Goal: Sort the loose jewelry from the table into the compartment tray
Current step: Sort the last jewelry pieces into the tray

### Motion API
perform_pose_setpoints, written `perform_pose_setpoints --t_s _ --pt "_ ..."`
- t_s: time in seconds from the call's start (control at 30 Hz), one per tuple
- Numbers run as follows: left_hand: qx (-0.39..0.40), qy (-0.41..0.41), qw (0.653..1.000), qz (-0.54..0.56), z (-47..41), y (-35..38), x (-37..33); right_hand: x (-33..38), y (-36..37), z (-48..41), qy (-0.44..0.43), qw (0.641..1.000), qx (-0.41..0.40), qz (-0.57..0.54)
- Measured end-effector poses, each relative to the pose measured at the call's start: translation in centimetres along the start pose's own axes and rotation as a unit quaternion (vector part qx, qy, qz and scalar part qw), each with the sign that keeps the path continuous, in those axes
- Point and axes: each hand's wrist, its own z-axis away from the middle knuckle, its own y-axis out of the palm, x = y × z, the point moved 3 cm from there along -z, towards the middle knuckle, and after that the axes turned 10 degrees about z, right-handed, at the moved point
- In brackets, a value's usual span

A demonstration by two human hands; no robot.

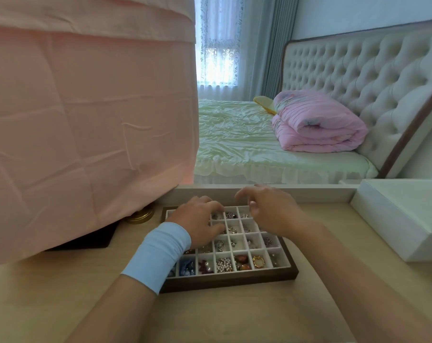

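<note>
A dark wooden compartment tray with white dividers lies on the light table in front of me. Its cells hold small jewelry: pearls, a gold ring, amber-red stones, silver pieces. My left hand, with a light blue wristband, lies over the tray's far-left cells, fingers bent down into them; whether it holds anything is hidden. My right hand hovers above the far-right cells with loosely curled fingers and nothing visible in it.
A pink cloth hangs over something at the left, above a dark flat box and a gold lid. A white box stands at the right. Behind the table is a bed with a folded pink quilt.
</note>
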Motion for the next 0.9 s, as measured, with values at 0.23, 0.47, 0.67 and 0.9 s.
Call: perform_pose_setpoints --t_s 0.23,0.47,0.67,0.9 --pt "0.02 -0.029 0.998 -0.061 6.3 -1.2 -0.5 -1.4 0.0 5.0 0.022 0.99 0.112 -0.083" --pt "-0.017 -0.109 0.991 -0.082 11.5 -0.4 1.6 -1.4 2.1 8.3 0.048 0.974 0.184 -0.12" --pt "-0.08 -0.124 0.986 0.079 12.7 -0.3 2.7 -0.2 2.8 8.2 0.051 0.981 0.115 -0.151" --pt "-0.121 -0.132 0.974 0.139 13.0 -1.3 3.8 0.9 3.6 7.6 0.048 0.982 0.06 -0.171"
